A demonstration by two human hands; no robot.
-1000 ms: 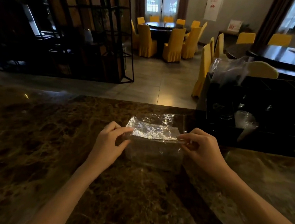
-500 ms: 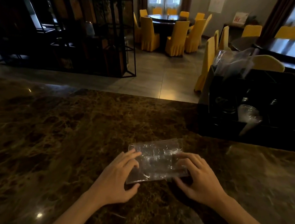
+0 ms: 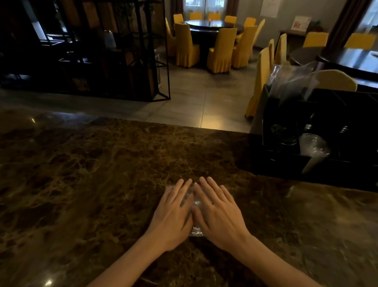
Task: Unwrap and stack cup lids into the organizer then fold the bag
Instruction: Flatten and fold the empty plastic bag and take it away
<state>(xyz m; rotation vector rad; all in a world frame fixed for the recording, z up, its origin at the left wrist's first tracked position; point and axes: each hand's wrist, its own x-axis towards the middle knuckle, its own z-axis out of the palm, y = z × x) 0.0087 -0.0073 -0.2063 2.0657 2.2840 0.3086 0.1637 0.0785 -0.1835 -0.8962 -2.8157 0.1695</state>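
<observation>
The clear plastic bag [image 3: 196, 230] lies folded flat on the brown marble counter [image 3: 84, 186], mostly hidden under my hands. My left hand [image 3: 173, 215] and my right hand [image 3: 219, 211] lie side by side, palms down with fingers stretched out, pressing on it. Only a strip of the bag shows between the hands and at their edges. The black organizer [image 3: 323, 170] stands to the right on the counter, with clear cup lids [image 3: 314, 145] in one compartment.
Crumpled clear plastic [image 3: 290, 81] sticks up from the organizer's top. The counter's far edge [image 3: 182, 126] drops to a tiled floor. Beyond are yellow-covered chairs [image 3: 221, 49] around dark tables and a black metal shelf [image 3: 106, 47] at the left.
The bag went from being held up by its top edge to folded down flat. Both hands then slid together on top of it and now cover it almost fully.
</observation>
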